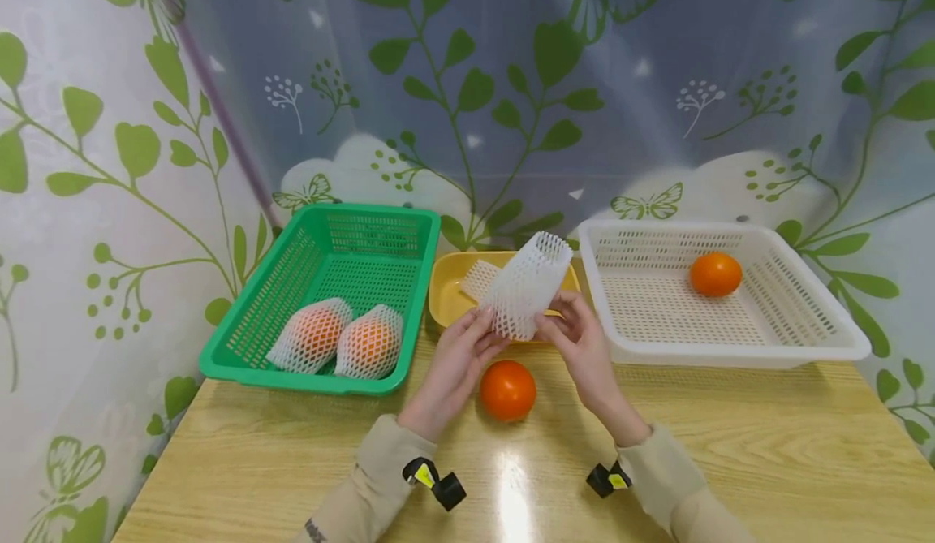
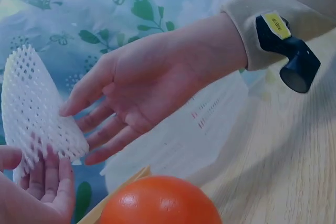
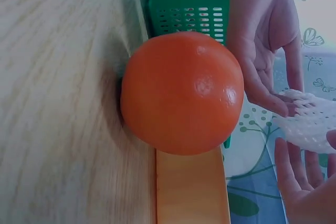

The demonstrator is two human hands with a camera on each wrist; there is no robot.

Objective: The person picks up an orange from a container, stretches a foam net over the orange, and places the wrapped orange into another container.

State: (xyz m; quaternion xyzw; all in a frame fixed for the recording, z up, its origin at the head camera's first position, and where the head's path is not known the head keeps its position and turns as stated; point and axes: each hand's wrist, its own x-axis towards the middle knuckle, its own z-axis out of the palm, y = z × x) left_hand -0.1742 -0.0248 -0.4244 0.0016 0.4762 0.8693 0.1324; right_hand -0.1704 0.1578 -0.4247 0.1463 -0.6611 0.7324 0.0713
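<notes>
Both hands hold a white foam net sleeve (image 1: 527, 287) by its lower end, above the table. The left hand (image 1: 456, 360) pinches its left edge. The right hand (image 1: 587, 352) pinches its right edge with thumb and fingers. The sleeve's far end stands open and tilts up to the right. Between the wrists, on the wood, sits a smooth round orange fruit (image 1: 507, 391), large in the right wrist view and partly seen in the left wrist view. Behind the sleeve is a yellow tray (image 1: 444, 295) with another foam net (image 1: 479, 280) in it.
At left a green basket (image 1: 420, 299) contains two net-wrapped fruits (image 1: 370, 342). At right a white basket (image 1: 730, 354) has one bare orange fruit (image 1: 716, 274) inside. A patterned curtain (image 1: 504, 121) hangs behind the wooden table (image 1: 730, 446).
</notes>
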